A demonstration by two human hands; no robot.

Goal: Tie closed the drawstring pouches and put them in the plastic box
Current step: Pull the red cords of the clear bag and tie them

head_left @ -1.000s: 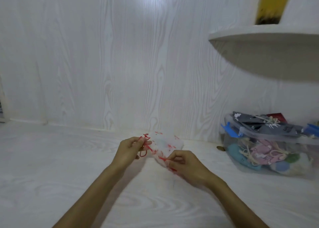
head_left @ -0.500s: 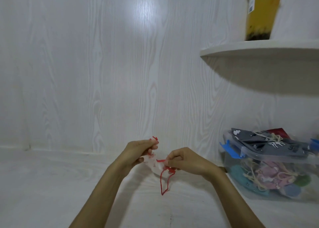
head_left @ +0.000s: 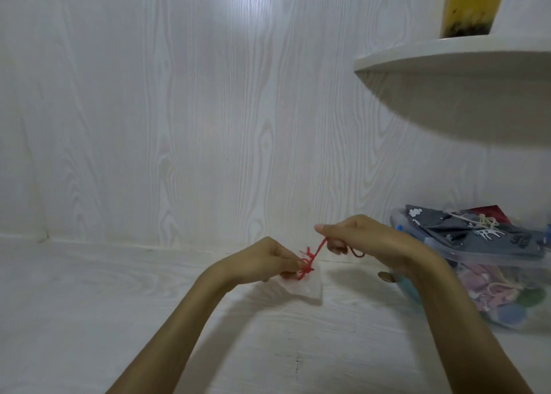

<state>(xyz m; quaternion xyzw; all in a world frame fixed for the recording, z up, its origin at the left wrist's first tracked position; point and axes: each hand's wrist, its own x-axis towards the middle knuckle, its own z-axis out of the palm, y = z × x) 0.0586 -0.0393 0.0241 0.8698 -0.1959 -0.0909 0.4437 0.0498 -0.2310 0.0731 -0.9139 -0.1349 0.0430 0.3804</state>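
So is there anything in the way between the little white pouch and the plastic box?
Mostly the right hand itself, pulling the red drawstring. The small white pouch, pinched by the left hand, otherwise has bare surface up to the clear plastic box, already heaped with pouches.

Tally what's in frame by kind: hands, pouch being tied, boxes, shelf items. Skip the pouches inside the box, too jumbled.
Hands: 2, left hand pinching the gathered neck, right hand pulling the red drawstring
Pouch being tied: 1, white pouch
Boxes: 1, clear plastic box, open and holding pouches
Shelf items: 1, yellow container on the shelf
Total: 5
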